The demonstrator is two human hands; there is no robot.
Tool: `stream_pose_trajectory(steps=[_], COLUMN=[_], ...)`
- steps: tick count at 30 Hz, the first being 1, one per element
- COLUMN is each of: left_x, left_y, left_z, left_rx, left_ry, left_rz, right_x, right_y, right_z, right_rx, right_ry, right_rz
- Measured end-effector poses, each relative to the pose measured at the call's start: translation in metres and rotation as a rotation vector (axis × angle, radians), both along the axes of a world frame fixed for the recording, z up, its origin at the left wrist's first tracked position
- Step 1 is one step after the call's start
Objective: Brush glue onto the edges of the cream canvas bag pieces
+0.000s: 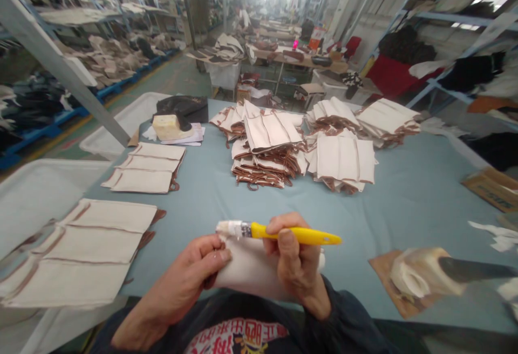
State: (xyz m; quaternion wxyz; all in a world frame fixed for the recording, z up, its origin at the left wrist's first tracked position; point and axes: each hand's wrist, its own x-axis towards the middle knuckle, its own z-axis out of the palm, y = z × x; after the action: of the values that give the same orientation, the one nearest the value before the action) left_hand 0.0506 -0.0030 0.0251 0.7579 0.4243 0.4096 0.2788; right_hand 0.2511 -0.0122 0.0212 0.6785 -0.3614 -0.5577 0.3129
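Observation:
In my right hand (293, 251) is a paintbrush (297, 233) with a yellow handle, held level. White paste coats its bristles, which are at the upper left edge of a cream fabric piece (251, 267). My left hand (194, 267) pinches that piece near the same corner, just below the bristles. The piece lies close to my body, curved or rolled, partly hidden by my right hand. At the left are two flat cream sewn panels, a larger one (93, 246) and a stack (148, 168) behind it, both with brown edging.
Stacks of brown-edged cream pieces (271, 130) stand at the back of the blue-green table (194, 181), with another stack (343, 160) beside them. A paste-smeared container (424, 270) sits on cardboard at the right. A yellowish block (167, 126) lies at the back left.

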Motion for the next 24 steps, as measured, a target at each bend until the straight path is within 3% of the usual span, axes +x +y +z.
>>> stream_pose_trajectory(steps=[5,9,14,17,20,24], left_x=[-0.007,-0.013,-0.020,-0.024,-0.031,-0.040], left_y=[0.000,0.001,-0.001,-0.004,-0.008,-0.010], left_z=[-0.002,-0.004,-0.007,-0.009,-0.012,-0.014], left_rx=[-0.053,-0.039,-0.010,-0.022,-0.022,-0.041], left_ry=[-0.001,-0.001,0.009,0.010,0.006,-0.019], left_rz=[0.065,0.075,0.072,0.073,0.095,0.102], right_x=[0.002,0.001,-0.015,-0.022,-0.023,-0.022], right_y=[0.003,-0.010,-0.009,0.003,0.008,-0.002], right_z=[0.008,0.008,-0.008,-0.010,-0.002,0.006], right_rx=[0.028,0.019,-0.011,0.029,0.056,0.059], right_ry=[0.160,0.122,-0.009,-0.046,0.056,0.068], right_rz=[-0.145,-0.043,0.075,-0.015,-0.161,-0.043])
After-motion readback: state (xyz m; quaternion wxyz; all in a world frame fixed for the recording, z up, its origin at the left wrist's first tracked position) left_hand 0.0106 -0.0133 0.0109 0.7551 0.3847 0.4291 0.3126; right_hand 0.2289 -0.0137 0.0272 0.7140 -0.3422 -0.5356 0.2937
